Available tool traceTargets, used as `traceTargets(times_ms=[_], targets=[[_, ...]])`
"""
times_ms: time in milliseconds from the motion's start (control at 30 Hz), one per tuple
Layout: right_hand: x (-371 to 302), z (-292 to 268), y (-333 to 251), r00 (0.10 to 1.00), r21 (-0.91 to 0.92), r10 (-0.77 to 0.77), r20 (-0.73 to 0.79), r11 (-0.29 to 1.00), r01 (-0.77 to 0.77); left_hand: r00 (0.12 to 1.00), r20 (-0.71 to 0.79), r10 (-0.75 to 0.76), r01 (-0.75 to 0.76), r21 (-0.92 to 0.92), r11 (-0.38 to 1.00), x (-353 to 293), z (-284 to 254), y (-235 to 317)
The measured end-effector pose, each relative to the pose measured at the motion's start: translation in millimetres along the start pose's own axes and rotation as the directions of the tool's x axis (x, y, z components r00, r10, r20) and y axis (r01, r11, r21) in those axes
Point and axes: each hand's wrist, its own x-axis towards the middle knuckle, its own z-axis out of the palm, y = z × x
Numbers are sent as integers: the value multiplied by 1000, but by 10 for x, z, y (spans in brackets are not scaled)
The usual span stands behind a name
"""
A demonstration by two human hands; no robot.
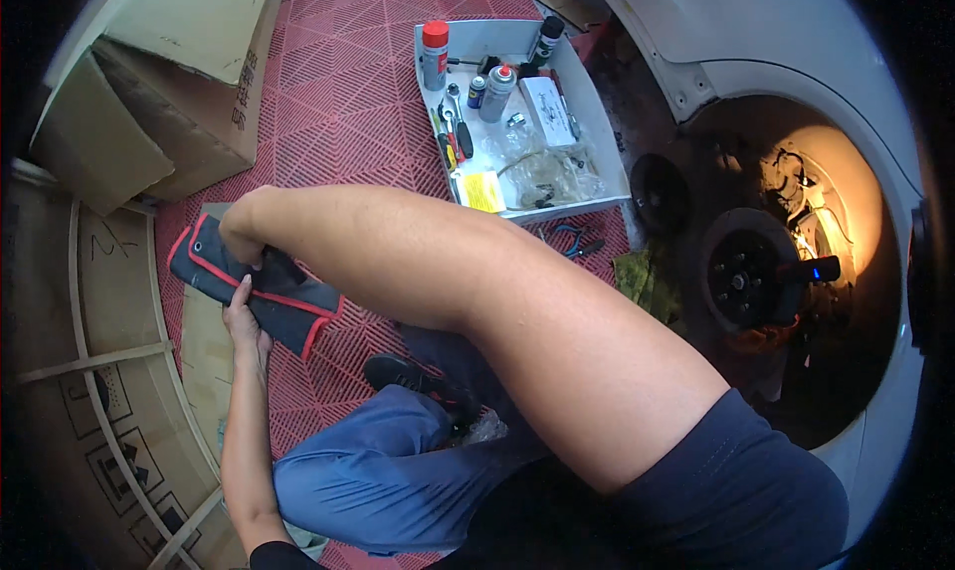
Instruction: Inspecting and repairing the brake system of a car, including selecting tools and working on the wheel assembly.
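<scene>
A dark grey fabric roll-up pouch [207, 269] with red edging lies at the left, slanting down to the right. My left hand [242, 319] grips its near edge, the thumb resting on top of the cloth. My right arm stretches across the view from the lower right, and my right hand [245, 230] bends down into the pouch's fold. Its fingers are mostly hidden by the wrist and the cloth, so I cannot see what they hold, if anything. A piece of flat cardboard [204, 343] lies under the pouch.
A white tray [609, 162] holds spray cans, ratchets and plastic bags. Blue-handled pliers [574, 242] lie beside it on the red mat [338, 93]. Cardboard boxes [189, 33] line the left. At right, a work light [818, 270] shines in a car's wheel arch near the hub [738, 280].
</scene>
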Motion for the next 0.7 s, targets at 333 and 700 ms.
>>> traceTargets(times_ms=[333, 700], targets=[[-370, 97, -6, 996, 72, 88, 24, 993, -89, 981, 182, 69, -60, -55, 997, 42, 549, 268], [-494, 232, 492, 956, 30, 0, -294, 1000, 9, 963, 222, 154, -156, -7, 988, 57, 824, 63]])
